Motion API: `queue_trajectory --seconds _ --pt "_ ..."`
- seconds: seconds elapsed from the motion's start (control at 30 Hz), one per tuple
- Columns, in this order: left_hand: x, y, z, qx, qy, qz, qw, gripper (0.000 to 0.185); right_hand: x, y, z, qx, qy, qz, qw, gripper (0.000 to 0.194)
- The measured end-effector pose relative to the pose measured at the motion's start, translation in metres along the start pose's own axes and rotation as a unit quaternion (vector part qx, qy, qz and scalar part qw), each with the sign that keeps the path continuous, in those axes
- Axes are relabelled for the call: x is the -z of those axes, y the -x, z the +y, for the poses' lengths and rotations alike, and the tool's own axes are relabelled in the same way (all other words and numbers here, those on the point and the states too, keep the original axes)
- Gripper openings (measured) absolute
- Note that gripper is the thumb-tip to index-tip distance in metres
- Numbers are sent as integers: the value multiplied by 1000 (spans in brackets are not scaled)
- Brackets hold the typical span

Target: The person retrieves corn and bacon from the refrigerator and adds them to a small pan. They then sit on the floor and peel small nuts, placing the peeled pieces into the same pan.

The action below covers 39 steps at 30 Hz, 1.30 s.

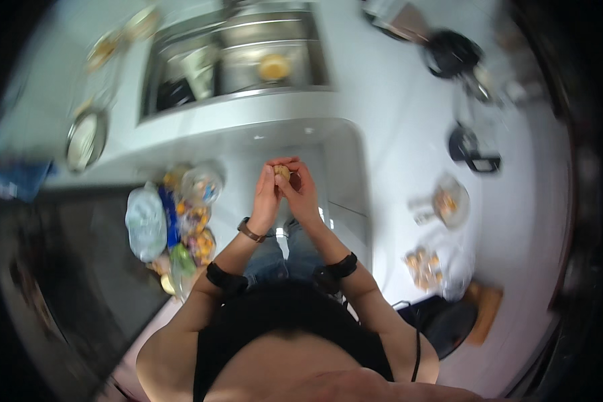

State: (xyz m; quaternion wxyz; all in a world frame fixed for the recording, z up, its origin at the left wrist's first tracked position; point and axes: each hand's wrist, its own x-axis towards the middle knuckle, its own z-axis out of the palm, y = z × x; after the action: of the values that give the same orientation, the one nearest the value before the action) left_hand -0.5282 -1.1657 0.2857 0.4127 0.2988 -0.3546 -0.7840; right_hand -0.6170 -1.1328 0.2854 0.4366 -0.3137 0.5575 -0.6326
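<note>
My left hand [268, 187] and my right hand [300, 188] meet in front of me, over the floor between the counters. Between their fingers they hold a small, round, tan-brown object [282, 172]; its exact kind cannot be told. The fingers of both hands curl around it and partly hide it. Beyond the hands, a sink [238, 95] is set in the counter, with a round yellow thing [274, 67] in its right part and a pale green item [199, 73] in its left part.
Bagged goods [146, 221] stand at the left. On the right counter are a black pan [452, 53], a clear bowl with orange bits [450, 202], a bag of tan pieces [423, 269] and a dark round pan [449, 326]. A metal bowl [86, 140] sits left of the sink.
</note>
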Motion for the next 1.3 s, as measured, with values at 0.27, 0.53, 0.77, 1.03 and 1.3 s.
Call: queue_trajectory --seconds 0.27,0.53,0.77,1.03,1.3 --pt "262 -3 -48 -250 -68 383 886 40 -208 -17 231 -173 -97 -163 967 15" --pt "491 -27 -189 -273 17 540 796 33 -276 -29 493 -204 -23 -267 942 14" --pt "624 -61 -308 -335 63 551 762 31 -286 -49 671 -190 -14 -306 933 13" --pt "706 -88 -361 -406 152 470 769 41 -296 -78 789 -101 -60 -353 928 16" --pt "724 -78 -383 -412 282 471 728 42 -283 -84 787 -202 5 -407 891 30"
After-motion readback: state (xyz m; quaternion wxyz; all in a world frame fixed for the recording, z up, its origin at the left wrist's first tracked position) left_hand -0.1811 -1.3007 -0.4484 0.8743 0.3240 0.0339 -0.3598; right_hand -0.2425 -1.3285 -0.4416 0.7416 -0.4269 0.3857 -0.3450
